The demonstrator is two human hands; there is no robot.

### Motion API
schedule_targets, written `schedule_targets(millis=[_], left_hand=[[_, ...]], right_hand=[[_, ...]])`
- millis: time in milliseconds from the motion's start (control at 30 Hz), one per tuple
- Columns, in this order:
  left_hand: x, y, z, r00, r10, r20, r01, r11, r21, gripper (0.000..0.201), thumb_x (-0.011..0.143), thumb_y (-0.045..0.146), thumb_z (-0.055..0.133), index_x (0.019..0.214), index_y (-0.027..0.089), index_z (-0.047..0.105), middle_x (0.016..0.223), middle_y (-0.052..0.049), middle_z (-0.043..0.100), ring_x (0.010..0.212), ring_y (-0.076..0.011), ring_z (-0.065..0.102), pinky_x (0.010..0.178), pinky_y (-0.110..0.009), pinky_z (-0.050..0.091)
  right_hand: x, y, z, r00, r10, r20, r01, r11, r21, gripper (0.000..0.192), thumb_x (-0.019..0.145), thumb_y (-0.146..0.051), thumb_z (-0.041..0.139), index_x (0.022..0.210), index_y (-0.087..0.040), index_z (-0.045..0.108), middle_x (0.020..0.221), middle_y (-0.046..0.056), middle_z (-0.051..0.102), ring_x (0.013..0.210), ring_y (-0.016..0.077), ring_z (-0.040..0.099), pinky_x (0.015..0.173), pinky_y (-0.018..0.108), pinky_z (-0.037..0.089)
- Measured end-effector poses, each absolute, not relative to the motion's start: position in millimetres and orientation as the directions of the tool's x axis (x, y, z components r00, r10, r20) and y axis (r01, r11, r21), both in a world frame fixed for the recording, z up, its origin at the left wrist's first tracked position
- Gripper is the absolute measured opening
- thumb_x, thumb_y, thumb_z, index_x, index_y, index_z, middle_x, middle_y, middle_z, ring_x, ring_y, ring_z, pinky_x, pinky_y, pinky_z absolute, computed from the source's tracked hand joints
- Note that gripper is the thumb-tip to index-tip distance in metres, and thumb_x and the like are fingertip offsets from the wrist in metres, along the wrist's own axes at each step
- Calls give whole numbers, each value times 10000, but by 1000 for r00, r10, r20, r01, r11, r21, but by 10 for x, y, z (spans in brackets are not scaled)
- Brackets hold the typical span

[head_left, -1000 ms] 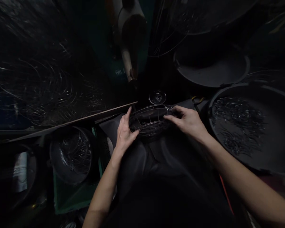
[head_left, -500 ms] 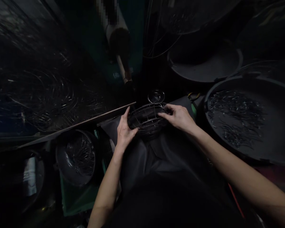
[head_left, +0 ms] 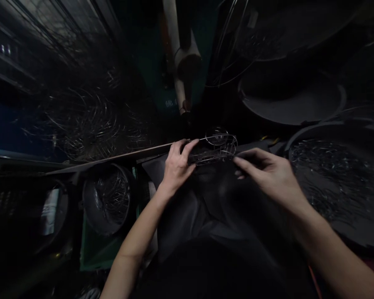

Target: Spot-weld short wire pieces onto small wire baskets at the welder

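Note:
A round wire basket [head_left: 213, 157], made of thin shiny metal rings and uprights, is held in front of my lap, tilted. My left hand [head_left: 179, 164] is closed around its left side, fingers over the upper ring and thumb below. Just right of the basket is my right hand [head_left: 264, 170], its thumb and fingers pinched together near the rim. What it pinches, if anything, is too dark to make out. Beyond the basket, under the machine's tip [head_left: 185, 110], shows a small round metal ring piece [head_left: 217, 136].
On the right, a large dark basin [head_left: 302, 124] holds many short bent wires [head_left: 333, 166]; another basin [head_left: 293, 112] sits behind it. At left are a bucket of wires [head_left: 112, 199], a green crate [head_left: 96, 259], a thin board edge [head_left: 137, 152] and a heap of wire rings [head_left: 84, 120].
My right hand has come off the basket's right side and moved right and nearer to me. The basket has turned and tilted in my left hand. The view has shifted left.

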State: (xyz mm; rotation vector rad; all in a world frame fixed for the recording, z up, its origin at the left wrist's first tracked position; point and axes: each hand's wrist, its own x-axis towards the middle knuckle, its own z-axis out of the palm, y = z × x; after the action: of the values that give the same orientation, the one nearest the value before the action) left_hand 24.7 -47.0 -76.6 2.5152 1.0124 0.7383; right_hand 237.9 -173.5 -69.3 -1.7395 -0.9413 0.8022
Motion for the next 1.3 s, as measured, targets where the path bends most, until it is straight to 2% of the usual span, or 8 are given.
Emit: schedule_targets(millis=[133, 300, 533, 767, 1033, 1300], left_hand=[[329, -449, -767, 607, 697, 381, 582, -717, 383, 597, 734, 34, 591, 1295, 216, 500, 1192, -92, 541, 1142, -238, 540, 1079, -476, 419], [353, -458, -850, 600, 668, 440, 602, -739, 303, 577, 774, 34, 533, 1314, 226, 471, 1197, -93, 538, 1160, -230, 540, 1108, -519, 379], [391, -391, -892, 570, 693, 441, 613, -716, 333, 594, 782, 58, 547, 1340, 221, 425, 1220, -106, 520, 1188, -238, 525, 1119, -527, 362], [479, -288, -973, 527, 688, 499, 614, -714, 336, 576, 792, 40, 526, 1331, 222, 440, 1211, -102, 525, 1176, -228, 537, 1127, -528, 353], [518, -228, -975, 511, 689, 514, 607, -713, 353, 583, 801, 73, 575, 1344, 219, 423, 1213, -104, 514, 1182, -232, 531, 1120, -538, 361], [565, -167, -960, 499, 687, 529, 607, -713, 353, 608, 787, 43, 558, 1346, 233, 415, 1213, -99, 516, 1194, -234, 533, 1121, -536, 367]], right_hand=[[2215, -1355, -852, 392, 908, -148, 154, -224, -962, 353, 780, -504, 689, 915, -179, 655, 767, 31, 665, 594, 152, 630, 547, 271, 536], [1995, -1042, -785, 467, 884, -3, 371, -199, -907, 292, 801, -466, 644, 849, -178, 639, 744, 24, 665, 592, 132, 608, 560, 243, 486], [1855, -950, -773, 460, 872, 168, 456, -69, -888, 242, 830, -417, 593, 879, -181, 615, 787, 30, 660, 576, 113, 567, 565, 233, 476], [1924, -831, -811, 436, 864, 254, 541, -26, -840, 215, 838, -392, 575, 878, -183, 604, 810, 38, 660, 606, 122, 571, 567, 235, 478], [1963, -739, -769, 401, 851, 337, 618, 20, -786, 148, 805, -342, 581, 817, -194, 582, 757, 23, 649, 639, 137, 595, 636, 255, 496], [2015, -710, -818, 424, 843, 332, 598, 15, -801, 196, 836, -393, 573, 865, -200, 588, 797, 29, 665, 673, 150, 622, 661, 272, 516]])
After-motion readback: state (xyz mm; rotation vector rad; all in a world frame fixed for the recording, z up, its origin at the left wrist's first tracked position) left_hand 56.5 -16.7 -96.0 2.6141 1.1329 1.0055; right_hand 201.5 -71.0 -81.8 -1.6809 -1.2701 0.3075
